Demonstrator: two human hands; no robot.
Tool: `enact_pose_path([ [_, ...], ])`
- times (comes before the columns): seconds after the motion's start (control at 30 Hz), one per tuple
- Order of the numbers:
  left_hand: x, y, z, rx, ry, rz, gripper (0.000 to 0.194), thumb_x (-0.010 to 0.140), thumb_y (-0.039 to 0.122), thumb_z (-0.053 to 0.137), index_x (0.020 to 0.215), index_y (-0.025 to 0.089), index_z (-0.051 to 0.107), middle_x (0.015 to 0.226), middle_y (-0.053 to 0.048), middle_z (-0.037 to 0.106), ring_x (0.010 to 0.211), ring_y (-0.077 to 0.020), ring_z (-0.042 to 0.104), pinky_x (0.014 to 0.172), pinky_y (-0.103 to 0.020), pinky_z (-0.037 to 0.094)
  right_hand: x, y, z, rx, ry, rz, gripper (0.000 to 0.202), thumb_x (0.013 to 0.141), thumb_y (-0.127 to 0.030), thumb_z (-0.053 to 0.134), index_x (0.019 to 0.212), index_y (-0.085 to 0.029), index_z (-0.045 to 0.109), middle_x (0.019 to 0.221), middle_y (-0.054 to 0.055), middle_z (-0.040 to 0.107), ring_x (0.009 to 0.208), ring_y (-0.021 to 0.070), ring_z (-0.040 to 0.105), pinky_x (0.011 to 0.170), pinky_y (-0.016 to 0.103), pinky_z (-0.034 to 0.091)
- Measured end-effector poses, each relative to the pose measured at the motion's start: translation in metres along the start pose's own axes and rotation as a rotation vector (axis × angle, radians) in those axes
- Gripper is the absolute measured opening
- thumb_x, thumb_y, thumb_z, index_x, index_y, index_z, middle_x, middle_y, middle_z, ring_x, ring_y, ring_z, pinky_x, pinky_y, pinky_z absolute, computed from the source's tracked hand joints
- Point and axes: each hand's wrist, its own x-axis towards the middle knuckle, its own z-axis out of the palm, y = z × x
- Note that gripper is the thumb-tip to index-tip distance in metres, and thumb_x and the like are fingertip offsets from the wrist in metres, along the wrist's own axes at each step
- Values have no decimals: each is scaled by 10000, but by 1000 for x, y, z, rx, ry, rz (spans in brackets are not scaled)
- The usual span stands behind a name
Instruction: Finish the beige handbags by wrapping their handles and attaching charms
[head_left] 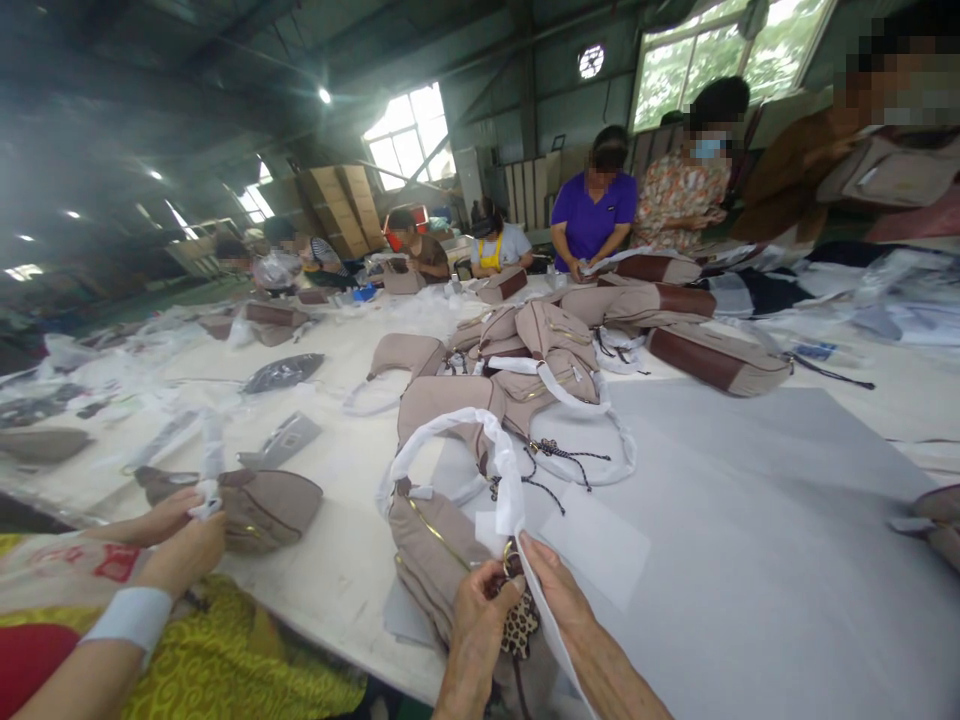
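A taupe handbag (427,545) with a gold zipper lies at the table's near edge. Its shoulder strap (459,428), wrapped in white paper, arches up behind it. At the strap's near end, my left hand (480,615) is closed, thumb and fingers pinching by the gold ring (510,552). A leopard-print charm (519,622) hangs below this ring, beside my left thumb. My right hand (559,590) is closed on a loose white wrapping strip (544,600), which trails down past the wrist. Part of the right fingers is hidden behind the strip.
Several taupe and brown bags (551,340) are heaped ahead on the white table (750,500). At left, a co-worker's hands (187,525) handle another bag (270,505). More people work along the far side. A clear plastic packet (281,440) lies at left.
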Motion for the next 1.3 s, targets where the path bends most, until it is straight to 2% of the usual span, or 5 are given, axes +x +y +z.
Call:
enact_pose_path([
  [0.3,13,-18,0,170,290,207,245,521,220,721,679,185,537,734,8,516,657,-142,504,640,-266,427,-5,-5,1,71,39,16,333,851,-390,505,1109,-185,547,1155,61,559,1007,189,553,847,384,502],
  [0.73,-7,-1,6,474,152,371,122,702,267,600,644,208,510,691,-10,518,675,-181,502,635,-283,394,23,3,11,333,229,41,384,639,-455,717,846,-136,664,733,55,712,622,163,636,629,281,506],
  [1.1,-21,-6,21,460,569,606,372,687,262,638,1040,185,548,1184,-149,460,1170,-291,439,1021,-392,333,22,1,15,380,233,44,324,658,-446,705,763,-145,646,592,4,665,519,116,576,535,228,460],
  [1.2,-13,-6,13,318,421,455,691,634,286,697,1253,179,410,1305,-153,459,1228,-290,422,1035,-389,342,20,2,15,356,207,41,383,670,-445,695,877,-124,672,710,44,708,600,141,616,615,254,495],
  [1.3,-3,-9,9,141,147,268,539,659,361,658,1140,163,518,1117,-127,615,1034,-273,577,866,-356,479,17,0,17,342,204,25,384,658,-436,706,872,-118,683,723,50,715,603,141,622,597,244,493],
])
